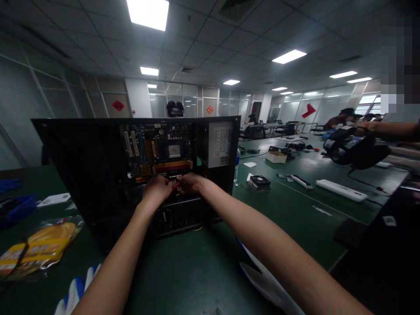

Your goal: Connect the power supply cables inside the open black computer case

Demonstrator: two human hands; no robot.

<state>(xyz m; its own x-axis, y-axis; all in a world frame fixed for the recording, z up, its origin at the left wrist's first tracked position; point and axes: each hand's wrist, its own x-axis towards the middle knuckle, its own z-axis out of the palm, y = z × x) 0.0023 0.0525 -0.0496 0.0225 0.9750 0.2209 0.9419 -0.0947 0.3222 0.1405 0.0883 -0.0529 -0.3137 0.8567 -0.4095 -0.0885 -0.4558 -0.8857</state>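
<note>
An open black computer case stands on the green table, its motherboard facing me. Both my hands reach inside it, below the board. My left hand is closed in a fist near the lower edge of the board. My right hand is beside it, fingers pinched together on a small red connector or cable. What the left fingers hold is hidden. A grey power supply sits at the case's upper right.
A yellow packet in plastic lies at the left, blue-white gloves near my arms. A fan, a white power strip and small parts lie to the right. Another person's arm holds a black device at far right.
</note>
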